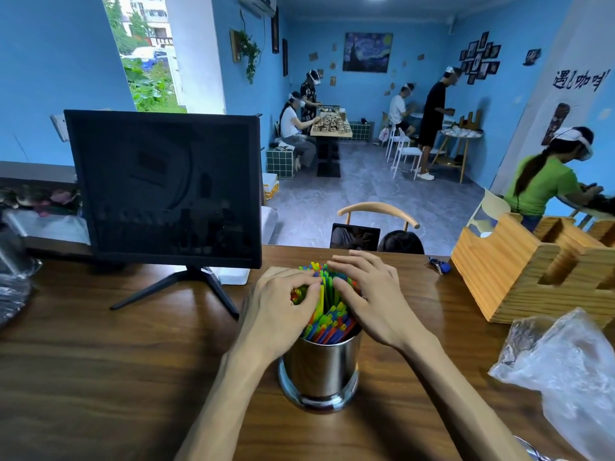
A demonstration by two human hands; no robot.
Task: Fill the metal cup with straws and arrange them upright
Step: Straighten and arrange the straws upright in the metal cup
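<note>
We see straws (327,314) in green, yellow, blue, orange and red, standing in a shiny silver metal cup (321,367). The table (100,361) is dark brown with a streaky wood grain. Near its left edge stands a black monitor (163,184) with a dark screen. At the right edge sits a pale, striped wooden box (519,277), and beside it a clear, whitish plastic bag (562,371).
</note>
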